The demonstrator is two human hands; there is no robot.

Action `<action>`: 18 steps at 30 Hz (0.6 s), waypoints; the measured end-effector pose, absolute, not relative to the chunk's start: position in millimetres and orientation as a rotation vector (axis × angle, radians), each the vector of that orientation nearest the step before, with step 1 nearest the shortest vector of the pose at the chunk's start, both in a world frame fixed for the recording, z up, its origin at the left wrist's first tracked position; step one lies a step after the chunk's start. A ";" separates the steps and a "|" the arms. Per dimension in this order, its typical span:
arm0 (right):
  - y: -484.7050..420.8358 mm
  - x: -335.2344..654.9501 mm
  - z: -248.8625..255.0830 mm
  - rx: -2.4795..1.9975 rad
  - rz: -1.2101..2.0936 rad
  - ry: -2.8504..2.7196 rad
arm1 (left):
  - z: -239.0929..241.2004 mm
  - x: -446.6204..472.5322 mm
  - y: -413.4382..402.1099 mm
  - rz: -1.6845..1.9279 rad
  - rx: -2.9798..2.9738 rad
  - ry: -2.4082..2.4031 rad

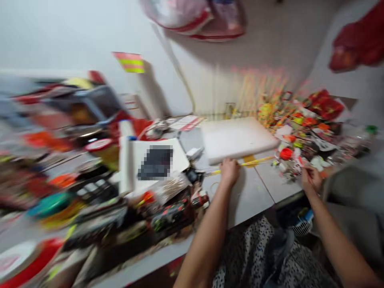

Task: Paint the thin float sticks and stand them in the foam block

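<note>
The picture is smeared by motion. My left hand (229,170) rests on the grey table (249,196) just in front of a white foam slab (237,139), fingers curled round a thin yellow stick (252,162) that runs right under the slab's front edge. My right hand (311,179) is closed beside a heap of small colourful bits (295,154) at the table's right end; what it pinches is too small to make out.
The left half of the table is piled with clutter: a white sheet roll (127,160), a teal disc (51,204), red lids and boxes. Coloured sticks (261,90) stand behind the slab. Red bags (198,18) hang on the wall.
</note>
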State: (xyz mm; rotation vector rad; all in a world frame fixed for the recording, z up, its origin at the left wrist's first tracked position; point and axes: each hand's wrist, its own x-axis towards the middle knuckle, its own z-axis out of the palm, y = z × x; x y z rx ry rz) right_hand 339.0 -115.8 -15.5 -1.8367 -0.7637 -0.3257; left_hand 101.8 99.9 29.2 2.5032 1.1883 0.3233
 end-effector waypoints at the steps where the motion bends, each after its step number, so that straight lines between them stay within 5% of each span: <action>1: -131.1 340.0 -17.9 -1.844 -0.377 -0.691 | 29.5 102.2 101.4 0.321 2.522 1.180; 18: -77.0 431.3 64.9 -2.048 -0.201 -0.956 | 22.9 88.9 125.4 0.374 2.529 1.215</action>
